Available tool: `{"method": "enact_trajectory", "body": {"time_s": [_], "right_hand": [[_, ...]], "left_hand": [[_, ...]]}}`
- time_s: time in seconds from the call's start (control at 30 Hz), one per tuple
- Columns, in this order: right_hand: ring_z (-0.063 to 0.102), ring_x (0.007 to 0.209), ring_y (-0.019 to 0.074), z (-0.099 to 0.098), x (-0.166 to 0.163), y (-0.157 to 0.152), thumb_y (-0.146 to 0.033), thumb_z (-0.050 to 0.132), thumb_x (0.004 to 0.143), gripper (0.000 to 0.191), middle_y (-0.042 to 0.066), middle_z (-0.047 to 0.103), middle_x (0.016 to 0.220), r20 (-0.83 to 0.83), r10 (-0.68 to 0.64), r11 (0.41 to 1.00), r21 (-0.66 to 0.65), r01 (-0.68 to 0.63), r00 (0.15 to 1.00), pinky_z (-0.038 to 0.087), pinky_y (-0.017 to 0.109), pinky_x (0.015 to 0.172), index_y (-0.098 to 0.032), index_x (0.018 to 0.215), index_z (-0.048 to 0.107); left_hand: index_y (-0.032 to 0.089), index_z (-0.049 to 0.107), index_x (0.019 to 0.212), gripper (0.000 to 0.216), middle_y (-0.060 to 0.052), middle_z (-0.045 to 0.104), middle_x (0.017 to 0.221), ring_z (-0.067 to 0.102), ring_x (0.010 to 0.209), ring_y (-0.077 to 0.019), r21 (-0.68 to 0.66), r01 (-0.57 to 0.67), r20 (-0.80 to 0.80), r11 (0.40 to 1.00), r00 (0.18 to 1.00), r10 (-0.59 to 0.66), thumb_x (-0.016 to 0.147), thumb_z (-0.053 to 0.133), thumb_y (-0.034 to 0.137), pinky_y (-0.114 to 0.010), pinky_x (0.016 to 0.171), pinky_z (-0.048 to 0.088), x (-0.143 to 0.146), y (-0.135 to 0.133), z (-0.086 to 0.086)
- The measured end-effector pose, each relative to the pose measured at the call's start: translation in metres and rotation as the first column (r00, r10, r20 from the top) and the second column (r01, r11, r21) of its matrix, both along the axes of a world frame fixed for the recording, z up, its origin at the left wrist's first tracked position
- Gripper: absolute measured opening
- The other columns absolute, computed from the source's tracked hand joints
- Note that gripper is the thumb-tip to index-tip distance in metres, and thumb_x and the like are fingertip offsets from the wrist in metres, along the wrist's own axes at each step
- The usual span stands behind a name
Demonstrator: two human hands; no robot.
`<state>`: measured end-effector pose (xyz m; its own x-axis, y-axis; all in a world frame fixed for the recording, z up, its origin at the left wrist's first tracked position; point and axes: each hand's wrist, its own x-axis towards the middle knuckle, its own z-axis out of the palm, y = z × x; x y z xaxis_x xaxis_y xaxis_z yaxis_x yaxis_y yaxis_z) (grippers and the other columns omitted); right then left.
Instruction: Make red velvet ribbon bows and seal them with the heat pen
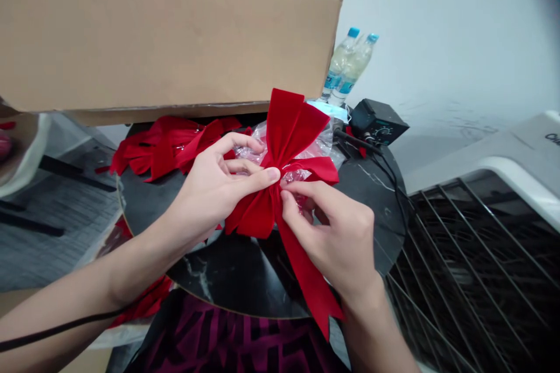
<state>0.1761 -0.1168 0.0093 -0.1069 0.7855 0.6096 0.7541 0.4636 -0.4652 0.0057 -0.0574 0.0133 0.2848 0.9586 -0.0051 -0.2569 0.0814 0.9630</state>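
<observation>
Matt red velvety bow (pixel 286 169), crinkly clear plastic wrap (pixel 254 154), matt brown cardboard box (pixel 166 35) upper left, glossy black marbled tabletop (pixel 236 274).

Left hand (pixel 214 189), right hand (pixel 339 236): thumb-forefinger grip pinching, fingertips almost meeting.

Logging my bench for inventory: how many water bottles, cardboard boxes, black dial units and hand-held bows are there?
water bottles: 2
cardboard box: 1
black dial unit: 1
red bow held in left hand and right hand: 1
Total: 5
</observation>
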Motion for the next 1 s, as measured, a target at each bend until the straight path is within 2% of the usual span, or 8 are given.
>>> {"method": "enact_trajectory", "body": {"time_s": [0.1, 0.17, 0.27, 0.4, 0.53, 0.73, 0.87, 1.0], "right_hand": [[0.061, 0.059, 0.0103, -0.001, -0.004, 0.0, -0.018, 0.063, 0.094, 0.011, 0.001, 0.076, 0.08, -0.082, -0.029, 0.999, -0.022, 0.028, 0.996, 0.056, 0.024, 0.066, -0.019, 0.097, 0.074], [0.06, 0.054, 0.0098, -0.004, -0.007, 0.0, -0.023, 0.065, 0.092, 0.01, 0.0, 0.073, 0.073, -0.302, -0.08, 0.983, -0.182, 0.024, 0.95, 0.052, 0.022, 0.055, -0.019, 0.091, 0.074], [0.06, 0.051, 0.0102, -0.01, -0.006, 0.001, -0.033, 0.07, 0.09, 0.015, 0.001, 0.071, 0.067, -0.578, -0.169, 0.888, -0.44, -0.131, 0.798, 0.048, 0.02, 0.047, -0.018, 0.086, 0.074], [0.056, 0.046, 0.0078, -0.011, 0.029, -0.002, -0.043, 0.074, 0.089, 0.026, 0.002, 0.072, 0.069, -0.584, -0.224, 0.809, -0.558, -0.186, 0.78, 0.045, 0.018, 0.043, -0.018, 0.091, 0.074], [0.052, 0.037, 0.0068, -0.008, 0.095, -0.001, -0.053, 0.072, 0.09, 0.039, 0.004, 0.071, 0.064, -0.489, -0.267, 0.654, -0.725, -0.216, 0.831, 0.037, 0.016, 0.033, -0.015, 0.083, 0.074], [0.052, 0.043, 0.0062, -0.041, 0.153, 0.071, -0.046, 0.089, 0.072, 0.039, 0.0, 0.063, 0.06, -0.703, -0.41, 0.757, -0.618, -0.213, 0.581, 0.04, 0.014, 0.035, -0.017, 0.075, 0.064], [0.058, 0.053, 0.0081, -0.062, 0.157, 0.125, -0.039, 0.093, 0.064, 0.043, -0.002, 0.065, 0.068, -0.775, -0.381, 0.837, -0.521, -0.167, 0.503, 0.05, 0.016, 0.045, -0.022, 0.081, 0.057], [0.064, 0.061, 0.0113, -0.071, 0.157, 0.152, -0.031, 0.091, 0.062, 0.055, -0.003, 0.071, 0.077, -0.792, -0.333, 0.914, -0.405, -0.031, 0.512, 0.055, 0.02, 0.056, -0.025, 0.107, 0.06]], "left_hand": [[0.022, 0.061, 0.1, 0.037, 0.001, 0.074, 0.071, 0.072, 0.068, -0.014, 0.014, -0.018, 0.009, 1.0, 1.0, 0.018, 0.075, 0.084, 0.009, -0.022, 0.069, 0.059, -0.001, -0.001, 0.001], [0.023, 0.06, 0.096, 0.036, 0.003, 0.074, 0.072, 0.071, 0.067, -0.0128, 0.037, -0.034, 0.04, 0.999, 0.999, 0.032, 0.074, 0.085, 0.008, -0.021, 0.068, 0.059, 0.0, -0.002, 0.0], [0.02, 0.063, 0.083, 0.03, 0.004, 0.071, 0.077, 0.069, 0.07, -0.0099, 0.096, -0.029, 0.028, 0.995, 0.999, 0.027, 0.07, 0.087, 0.006, -0.018, 0.07, 0.058, 0.004, -0.001, -0.003], [0.018, 0.07, 0.078, 0.018, 0.001, 0.071, 0.085, 0.071, 0.079, -0.0126, 0.166, 0.014, -0.047, 0.986, 0.999, -0.006, 0.074, 0.087, 0.012, -0.021, 0.077, 0.059, 0.006, 0.012, -0.004], [0.02, 0.075, 0.08, 0.014, 0.0, 0.075, 0.087, 0.073, 0.082, -0.0147, 0.202, -0.034, -0.065, 0.979, 0.997, 0.048, 0.076, 0.088, 0.021, -0.023, 0.08, 0.06, 0.005, 0.031, -0.003], [0.021, 0.077, 0.082, 0.014, -0.001, 0.076, 0.086, 0.074, 0.084, -0.0157, 0.22, -0.07, -0.065, 0.973, 0.994, 0.087, 0.075, 0.089, 0.024, -0.026, 0.084, 0.06, 0.012, 0.047, -0.012], [0.021, 0.078, 0.09, 0.017, -0.003, 0.078, 0.089, 0.076, 0.087, -0.0204, 0.184, -0.066, -0.125, 0.981, 0.988, 0.09, 0.076, 0.088, 0.024, -0.032, 0.089, 0.06, 0.013, 0.05, -0.019], [0.02, 0.079, 0.094, 0.02, -0.004, 0.079, 0.087, 0.075, 0.086, -0.0202, 0.15, -0.104, -0.168, 0.983, 0.977, 0.129, 0.077, 0.087, 0.028, -0.03, 0.085, 0.06, 0.009, 0.052, -0.021]]}}
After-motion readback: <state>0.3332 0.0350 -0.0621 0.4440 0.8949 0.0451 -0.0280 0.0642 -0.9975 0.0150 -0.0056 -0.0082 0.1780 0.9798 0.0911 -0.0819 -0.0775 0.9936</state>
